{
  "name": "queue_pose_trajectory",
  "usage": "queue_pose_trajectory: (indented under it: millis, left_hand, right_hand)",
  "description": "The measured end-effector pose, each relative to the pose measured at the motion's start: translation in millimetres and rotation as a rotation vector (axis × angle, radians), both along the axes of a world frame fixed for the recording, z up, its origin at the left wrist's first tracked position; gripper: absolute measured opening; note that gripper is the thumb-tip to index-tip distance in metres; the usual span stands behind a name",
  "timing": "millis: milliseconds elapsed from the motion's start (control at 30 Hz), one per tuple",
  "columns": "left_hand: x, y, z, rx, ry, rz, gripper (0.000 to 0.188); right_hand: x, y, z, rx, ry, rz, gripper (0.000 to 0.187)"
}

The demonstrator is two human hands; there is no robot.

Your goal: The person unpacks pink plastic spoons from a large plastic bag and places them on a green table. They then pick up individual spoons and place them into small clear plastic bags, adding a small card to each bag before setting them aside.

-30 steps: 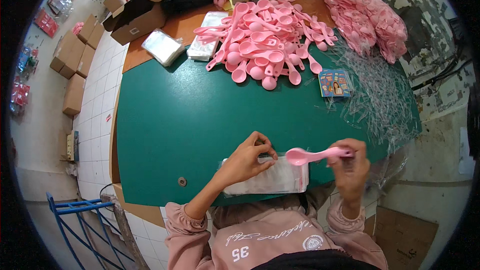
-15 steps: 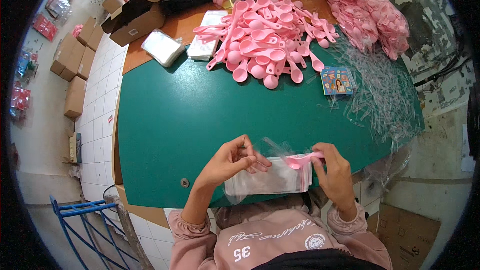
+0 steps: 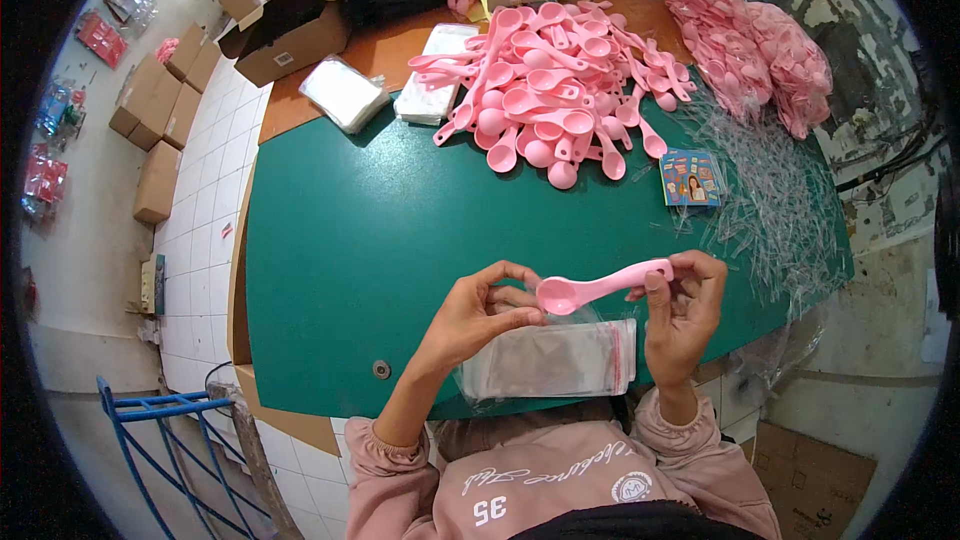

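A pink measuring spoon [image 3: 606,285] lies level above the table's near edge, its bowl toward the left. My right hand [image 3: 688,312] pinches the end of its handle between thumb and fingers. Just left of the bowl, my left hand [image 3: 488,312] has its thumb and fingers closed on a thin clear plastic bag [image 3: 578,319], which is hard to make out against what lies behind it. Below both hands, a stack of clear plastic bags [image 3: 550,360] with a red strip at its right end rests on the green table [image 3: 340,240].
Farther back is a heap of pink spoons [image 3: 550,80], with white packs [image 3: 343,95] to its left. A blue printed card stack [image 3: 692,180] sits right of it, beside scattered clear strips [image 3: 770,200]. Filled pink bags [image 3: 720,40] stand at the back right.
The spoon has risen from low over the bag stack and swung into fuller view, its bowl now close to my left fingers. My right hand has moved up and slightly right.
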State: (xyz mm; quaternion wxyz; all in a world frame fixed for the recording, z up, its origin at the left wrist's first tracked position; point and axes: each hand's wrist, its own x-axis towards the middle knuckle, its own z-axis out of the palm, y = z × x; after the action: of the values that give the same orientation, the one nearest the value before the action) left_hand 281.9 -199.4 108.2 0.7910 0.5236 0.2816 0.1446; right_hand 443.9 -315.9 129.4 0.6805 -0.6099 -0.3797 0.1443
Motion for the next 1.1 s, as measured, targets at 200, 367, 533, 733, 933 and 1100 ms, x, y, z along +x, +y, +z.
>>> queue_pose_trajectory:
  millis: [200,367,533,733,933,1100]
  left_hand:
    - [3.5,2.4,0.4,0.024,-0.042,-0.003,0.036]
    - [12.4,-2.8,5.5,0.082,-0.243,-0.031,0.03]
    - [0.5,15.6,6.6,0.376,0.119,-0.285,0.027]
    - [13.1,10.9,14.8,0.249,0.022,-0.1,0.029]
    - [4.2,22.3,21.1,0.056,-0.056,0.023,0.03]
    - [1.0,37.6,23.9,0.171,-0.051,0.029,0.029]
  right_hand:
    - [-2.2,6.1,-0.7,-0.101,-0.059,0.117,0.022]
    - [-1.4,17.3,-1.0,-0.188,0.056,0.274,0.021]
    - [0.5,20.4,-6.8,-0.062,0.153,0.172,0.02]
    - [8.8,29.9,4.1,-0.085,-0.353,0.454,0.048]
    - [82.1,46.6,8.2,-0.324,-0.319,0.367,0.041]
    - [206.4,41.0,-46.0,-0.827,-0.664,-0.213,0.038]
